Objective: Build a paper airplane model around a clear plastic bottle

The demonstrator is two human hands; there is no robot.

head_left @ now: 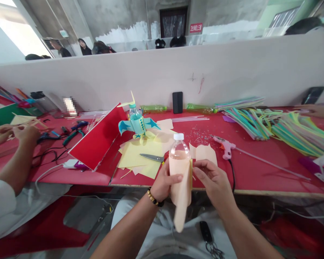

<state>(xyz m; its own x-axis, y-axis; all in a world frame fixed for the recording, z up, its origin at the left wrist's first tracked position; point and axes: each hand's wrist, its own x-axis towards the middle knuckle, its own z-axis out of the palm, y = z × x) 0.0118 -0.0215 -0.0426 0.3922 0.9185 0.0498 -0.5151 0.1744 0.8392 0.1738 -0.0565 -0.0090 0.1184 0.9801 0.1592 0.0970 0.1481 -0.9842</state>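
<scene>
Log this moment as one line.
Left hand: grips clear plastic bottle | right hand: holds peach paper sheet | nearby: pink glue gun

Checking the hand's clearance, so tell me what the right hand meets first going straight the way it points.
The peach paper wrapped around the plastic bottle comes first: the right hand looks to be right at its edge, though depth is hard to judge here.
</scene>
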